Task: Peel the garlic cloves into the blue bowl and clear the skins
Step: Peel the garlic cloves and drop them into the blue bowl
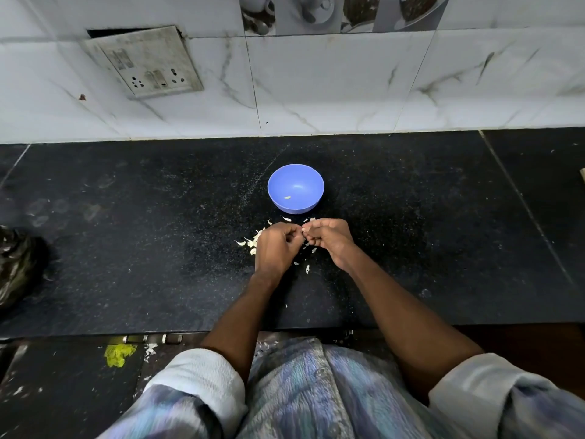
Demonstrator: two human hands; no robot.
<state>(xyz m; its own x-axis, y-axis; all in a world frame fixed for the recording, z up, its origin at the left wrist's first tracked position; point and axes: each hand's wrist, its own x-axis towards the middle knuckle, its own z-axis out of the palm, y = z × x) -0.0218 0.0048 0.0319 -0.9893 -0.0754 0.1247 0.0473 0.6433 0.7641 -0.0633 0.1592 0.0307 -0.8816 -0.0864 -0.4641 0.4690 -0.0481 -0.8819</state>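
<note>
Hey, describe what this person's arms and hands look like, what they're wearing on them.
Both hands, the left hand and the right hand, are bare: no gloves, rings or watch show. The forearms are bare too. The sleeves are rolled up near the elbows, showing a pale, whitish lining at the cuffs. The shirt has a washed-out blue, purple and grey streaky pattern.

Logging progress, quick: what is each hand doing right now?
Left hand: fingers curled, pinching something small; it is hidden, likely a garlic clove.
Right hand: fingers curled, fingertips meeting the left's at the same spot.
</note>
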